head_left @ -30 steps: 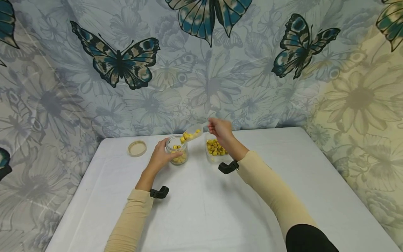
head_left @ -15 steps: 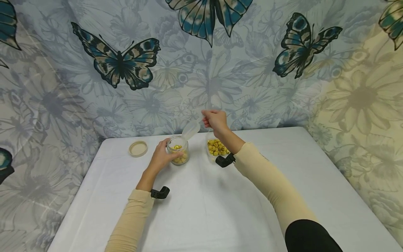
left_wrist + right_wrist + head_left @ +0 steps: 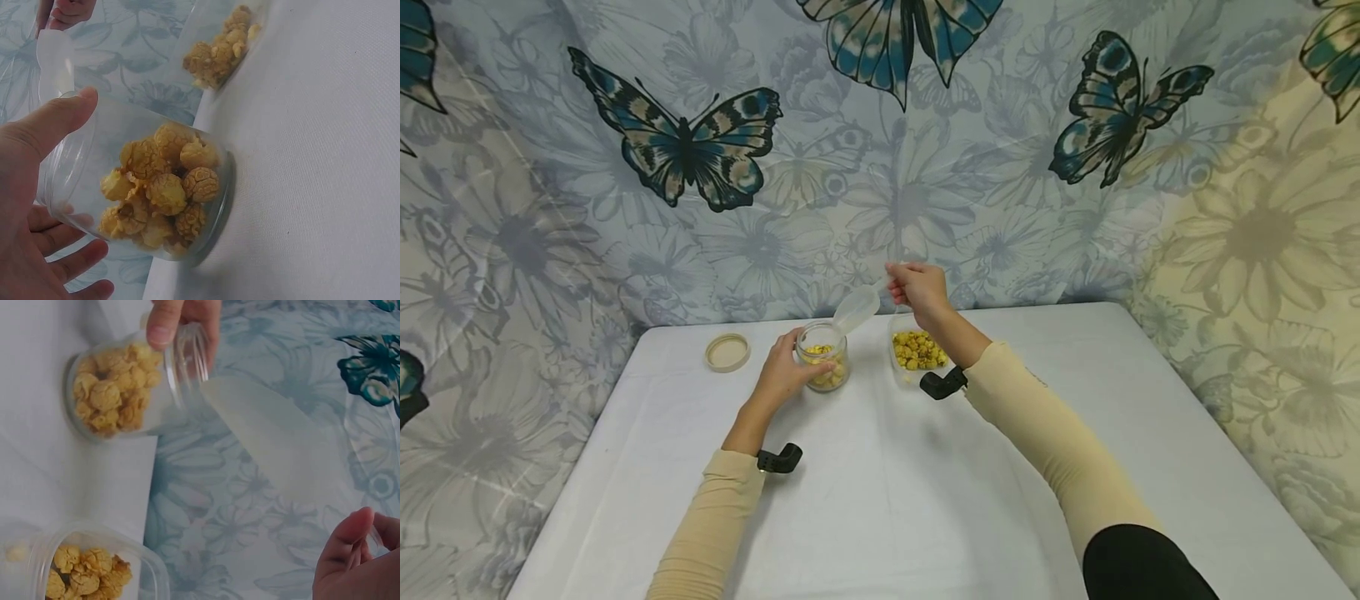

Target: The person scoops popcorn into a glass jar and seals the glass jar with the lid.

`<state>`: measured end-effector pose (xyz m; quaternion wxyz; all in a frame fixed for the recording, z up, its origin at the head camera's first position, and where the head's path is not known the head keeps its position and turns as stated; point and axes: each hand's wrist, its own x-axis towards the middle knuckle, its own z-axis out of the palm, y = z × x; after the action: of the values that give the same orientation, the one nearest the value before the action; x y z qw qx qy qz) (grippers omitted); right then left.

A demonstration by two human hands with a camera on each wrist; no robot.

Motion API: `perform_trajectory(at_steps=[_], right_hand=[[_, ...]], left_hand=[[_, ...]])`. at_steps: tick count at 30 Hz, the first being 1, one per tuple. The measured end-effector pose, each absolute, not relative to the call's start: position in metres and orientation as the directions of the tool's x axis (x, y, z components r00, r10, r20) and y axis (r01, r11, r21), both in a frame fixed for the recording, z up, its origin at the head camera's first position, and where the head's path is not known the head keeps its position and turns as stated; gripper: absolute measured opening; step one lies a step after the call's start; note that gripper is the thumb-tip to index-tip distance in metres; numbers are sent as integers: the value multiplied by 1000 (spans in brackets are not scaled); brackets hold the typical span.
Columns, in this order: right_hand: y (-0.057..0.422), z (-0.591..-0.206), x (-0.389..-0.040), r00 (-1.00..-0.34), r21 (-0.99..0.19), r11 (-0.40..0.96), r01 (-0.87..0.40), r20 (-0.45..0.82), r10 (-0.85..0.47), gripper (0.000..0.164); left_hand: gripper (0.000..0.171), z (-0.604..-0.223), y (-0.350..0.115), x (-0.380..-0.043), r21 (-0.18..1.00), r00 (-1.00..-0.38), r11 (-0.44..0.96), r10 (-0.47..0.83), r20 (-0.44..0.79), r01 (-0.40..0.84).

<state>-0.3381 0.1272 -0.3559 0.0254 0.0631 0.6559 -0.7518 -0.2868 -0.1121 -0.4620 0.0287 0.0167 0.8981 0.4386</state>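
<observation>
A clear glass jar (image 3: 824,358) stands upright on the table, partly filled with yellow caramel popcorn (image 3: 164,187). My left hand (image 3: 784,373) grips it near the rim, thumb on one side and fingers on the other. Above the jar's mouth tilts a translucent plastic scoop (image 3: 857,310), its tip at the rim and no popcorn on it. My right hand (image 3: 921,292) pinches the scoop's handle, raised above a clear plastic container (image 3: 156,575) that holds more popcorn. The hand hides part of the handle.
A round beige lid (image 3: 727,353) lies on the white-covered table (image 3: 865,500) to the left of the jar. Behind the table's far edge hangs a butterfly-and-flower patterned cloth (image 3: 910,192).
The scoop held popcorn over the jar a second ago and now bears none. My right hand rose and tilted it more steeply, then shifted slightly right. The left hand kept its grip.
</observation>
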Motion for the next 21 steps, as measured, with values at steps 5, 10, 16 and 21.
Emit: perform_trajectory(at_steps=[5, 10, 16, 21], right_hand=[[127, -355, -337, -991, -982, -144, 124, -130, 32, 17], [128, -350, -335, -990, -981, -132, 140, -143, 16, 18], [129, -349, -334, -990, -983, -122, 138, -139, 0, 20], [130, -350, -334, -988, -981, -125, 150, -151, 5, 16]], left_hand=[[96, -463, -113, -286, 793, -998, 609, 62, -23, 20], [95, -461, -113, -286, 785, -997, 618, 73, -24, 26], [95, -459, -113, -285, 776, -997, 630, 74, -28, 25], [94, -458, -112, -284, 772, -997, 635, 70, -27, 24]])
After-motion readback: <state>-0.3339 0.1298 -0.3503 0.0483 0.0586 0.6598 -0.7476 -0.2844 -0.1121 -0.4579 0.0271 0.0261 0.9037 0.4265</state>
